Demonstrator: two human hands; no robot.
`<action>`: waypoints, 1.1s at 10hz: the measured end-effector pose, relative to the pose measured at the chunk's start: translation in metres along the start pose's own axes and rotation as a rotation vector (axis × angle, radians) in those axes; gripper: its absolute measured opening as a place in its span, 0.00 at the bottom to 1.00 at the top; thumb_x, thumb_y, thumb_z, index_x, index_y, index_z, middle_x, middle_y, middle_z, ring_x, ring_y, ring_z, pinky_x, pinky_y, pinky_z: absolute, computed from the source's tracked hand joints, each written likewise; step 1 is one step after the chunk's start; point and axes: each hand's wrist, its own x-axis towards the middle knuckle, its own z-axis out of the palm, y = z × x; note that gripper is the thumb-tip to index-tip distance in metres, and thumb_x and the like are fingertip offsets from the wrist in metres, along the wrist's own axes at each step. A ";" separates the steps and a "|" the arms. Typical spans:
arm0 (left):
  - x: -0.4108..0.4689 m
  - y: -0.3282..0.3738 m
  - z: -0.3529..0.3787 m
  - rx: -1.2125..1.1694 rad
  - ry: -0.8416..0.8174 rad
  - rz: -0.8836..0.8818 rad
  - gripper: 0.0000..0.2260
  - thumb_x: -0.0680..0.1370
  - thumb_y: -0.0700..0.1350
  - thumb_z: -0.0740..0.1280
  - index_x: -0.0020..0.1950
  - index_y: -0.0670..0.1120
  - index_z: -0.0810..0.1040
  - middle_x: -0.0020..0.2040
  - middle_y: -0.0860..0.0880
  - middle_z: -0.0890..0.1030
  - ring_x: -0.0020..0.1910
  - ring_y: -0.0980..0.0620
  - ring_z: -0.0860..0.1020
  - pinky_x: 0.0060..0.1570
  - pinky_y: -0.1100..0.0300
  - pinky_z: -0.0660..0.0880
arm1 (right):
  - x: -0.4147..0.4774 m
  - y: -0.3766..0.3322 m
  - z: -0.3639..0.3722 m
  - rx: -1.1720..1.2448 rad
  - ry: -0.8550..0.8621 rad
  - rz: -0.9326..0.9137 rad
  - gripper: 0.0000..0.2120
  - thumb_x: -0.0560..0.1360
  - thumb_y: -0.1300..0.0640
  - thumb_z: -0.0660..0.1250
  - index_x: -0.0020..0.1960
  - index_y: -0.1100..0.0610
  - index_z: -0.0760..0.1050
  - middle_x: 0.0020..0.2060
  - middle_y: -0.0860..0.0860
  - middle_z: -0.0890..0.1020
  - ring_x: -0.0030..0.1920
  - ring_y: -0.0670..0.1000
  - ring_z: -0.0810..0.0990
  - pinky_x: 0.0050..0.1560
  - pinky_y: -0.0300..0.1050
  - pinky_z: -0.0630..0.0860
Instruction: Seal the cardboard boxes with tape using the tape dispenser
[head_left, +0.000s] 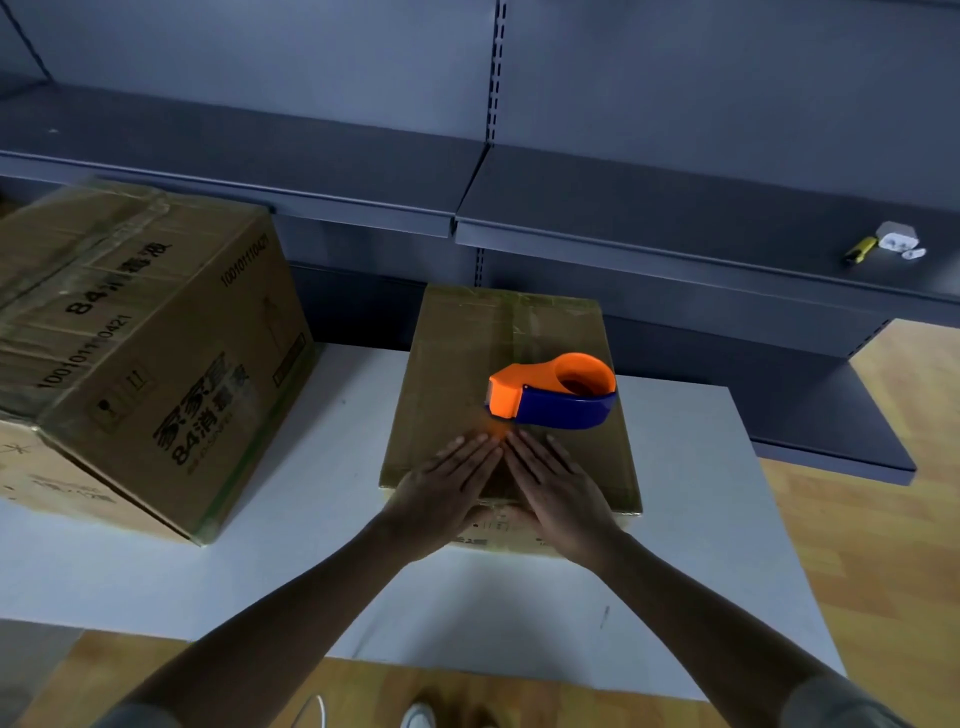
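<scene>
Forearms come in from 5 and 7 o'clock and meet over the small box (452, 374) at frame centre. Left hand (447, 488) and right hand (558, 488) both lie flat, fingers straight, palms down on the box top at its near edge. Fingertips almost touch, making a V. Neither hand grips anything. Thumbs look tucked toward the front face; can't tell for sure.

Tape dispenser (553, 392), orange with a blue body, sits on the same box top just at 12 o'clock of the hands, not held, apart from the fingertips. Small box stands on the white bench (701, 493), flaps closed. A glossy strip runs along the centre seam toward 12 o'clock.

Large box (156, 338) is at 9 o'clock, tilted, propped on another carton (31, 478) at 8 o'clock. Its top shows shiny tape bands.

Progress, judged: the small box's seam looks taped, and the hands seem to be pressing the tape end down at the near edge. Large box also looks sealed. The lower carton's top is hidden, so its state is unknown. Probably late in the task; the near-end rub-down and any untaped carton remain.

Grey shelf (675, 208) is at 12 to 2 o'clock, with a yellow item (860, 250) and a white item (894, 236) at 2 o'clock.
</scene>
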 end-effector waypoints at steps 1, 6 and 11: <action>0.003 0.003 0.001 -0.018 -0.027 -0.028 0.34 0.65 0.54 0.77 0.66 0.41 0.73 0.64 0.45 0.76 0.64 0.48 0.74 0.63 0.53 0.68 | 0.002 0.000 0.001 0.016 0.047 -0.010 0.32 0.69 0.43 0.71 0.66 0.60 0.73 0.65 0.56 0.75 0.66 0.54 0.72 0.64 0.55 0.72; 0.004 0.011 -0.005 -0.126 -0.194 -0.129 0.32 0.76 0.59 0.62 0.73 0.40 0.62 0.72 0.43 0.66 0.72 0.47 0.63 0.72 0.51 0.55 | -0.001 0.003 0.005 0.227 -0.036 0.040 0.32 0.75 0.43 0.64 0.74 0.57 0.61 0.73 0.53 0.63 0.74 0.52 0.58 0.74 0.49 0.50; -0.001 0.012 -0.026 -0.268 -0.382 -0.221 0.24 0.81 0.52 0.53 0.76 0.48 0.53 0.77 0.51 0.51 0.76 0.52 0.51 0.73 0.53 0.50 | -0.019 0.017 -0.120 1.056 0.021 0.362 0.12 0.77 0.61 0.63 0.60 0.58 0.76 0.49 0.45 0.81 0.51 0.39 0.79 0.53 0.30 0.74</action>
